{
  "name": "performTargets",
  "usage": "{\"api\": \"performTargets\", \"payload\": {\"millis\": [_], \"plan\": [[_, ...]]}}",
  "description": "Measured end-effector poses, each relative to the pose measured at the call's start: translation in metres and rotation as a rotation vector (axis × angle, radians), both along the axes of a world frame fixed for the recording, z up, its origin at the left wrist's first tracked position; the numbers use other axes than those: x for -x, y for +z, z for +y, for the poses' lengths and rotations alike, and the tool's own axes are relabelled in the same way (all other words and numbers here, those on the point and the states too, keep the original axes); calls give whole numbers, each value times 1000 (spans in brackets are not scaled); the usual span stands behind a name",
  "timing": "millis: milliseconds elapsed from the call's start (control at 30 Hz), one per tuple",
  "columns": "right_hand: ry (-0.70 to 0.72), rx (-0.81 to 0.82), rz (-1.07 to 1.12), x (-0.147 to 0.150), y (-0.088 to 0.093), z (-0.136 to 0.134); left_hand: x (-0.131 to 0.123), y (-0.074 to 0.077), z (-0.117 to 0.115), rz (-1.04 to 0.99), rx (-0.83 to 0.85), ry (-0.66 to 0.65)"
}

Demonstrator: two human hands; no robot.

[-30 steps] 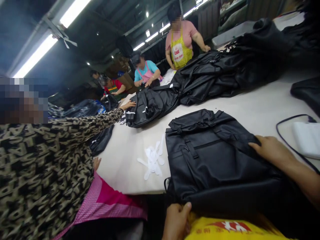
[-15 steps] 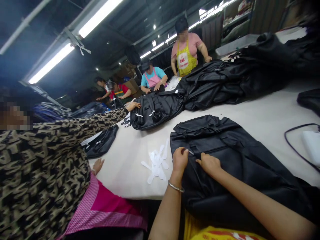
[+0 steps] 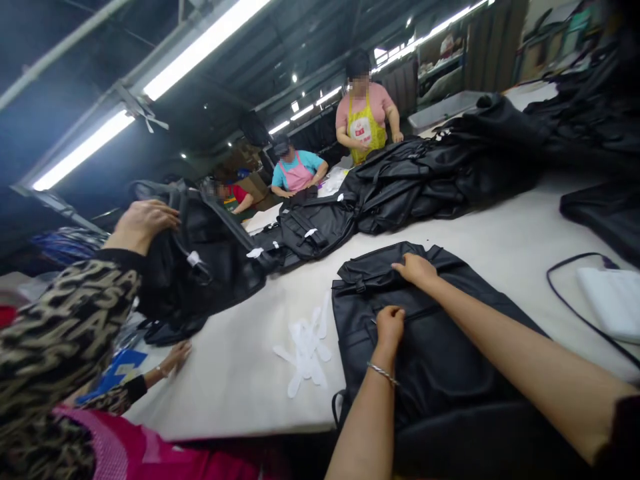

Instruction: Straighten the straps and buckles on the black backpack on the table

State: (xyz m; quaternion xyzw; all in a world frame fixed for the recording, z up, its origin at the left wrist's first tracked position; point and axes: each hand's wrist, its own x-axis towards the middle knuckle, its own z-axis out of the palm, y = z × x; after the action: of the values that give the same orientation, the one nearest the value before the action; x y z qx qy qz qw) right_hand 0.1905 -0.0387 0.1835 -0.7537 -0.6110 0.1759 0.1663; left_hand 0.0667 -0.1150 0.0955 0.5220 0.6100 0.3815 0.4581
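At the left, a co-worker's hand (image 3: 147, 219), in a black-and-beige patterned sleeve, holds a black leather-like bag (image 3: 220, 250) near its top, which seems why it stands raised from the cream table (image 3: 235, 380). Next, flat white strips (image 3: 305, 353) lie heaped beside the matte black backpack with front straps (image 3: 445, 357), perhaps for easy reach. This backpack lies face up before the wearer, probably to keep its front accessible. The left hand (image 3: 390, 325) has bent fingers at the front zipper; the right hand (image 3: 417, 270) has fingers curved over the top flap. Whether either grips, I cannot tell. Rightmost is a white rectangular box (image 3: 611, 303).

Counted: one raised bag, one heap (strips overlap, uncountable), one backpack, one box.
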Motion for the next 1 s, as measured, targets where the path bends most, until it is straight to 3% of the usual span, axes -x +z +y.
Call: {"api": "performTargets", "payload": {"millis": [133,267,400,533,667,833,1000], "plan": [[37,-6,31,20,0,3,1,-3,-7,-193,63,45],[75,-122,93,35,9,-41,4,13,-7,-674,244,127],[235,-186,121,38,7,-111,5,32,-7,-1046,449,-56],[296,-41,-142,31,-12,-160,7,35,-17,-1078,611,-327],[443,-177,-155,22,-11,-183,4,31,-23,-1109,615,-421],[569,-281,-207,12,-1,-209,-11,35,-5,-1186,731,-360],[485,-417,-192,2,-16,-227,-32,38,26,-1122,758,-6]]}}
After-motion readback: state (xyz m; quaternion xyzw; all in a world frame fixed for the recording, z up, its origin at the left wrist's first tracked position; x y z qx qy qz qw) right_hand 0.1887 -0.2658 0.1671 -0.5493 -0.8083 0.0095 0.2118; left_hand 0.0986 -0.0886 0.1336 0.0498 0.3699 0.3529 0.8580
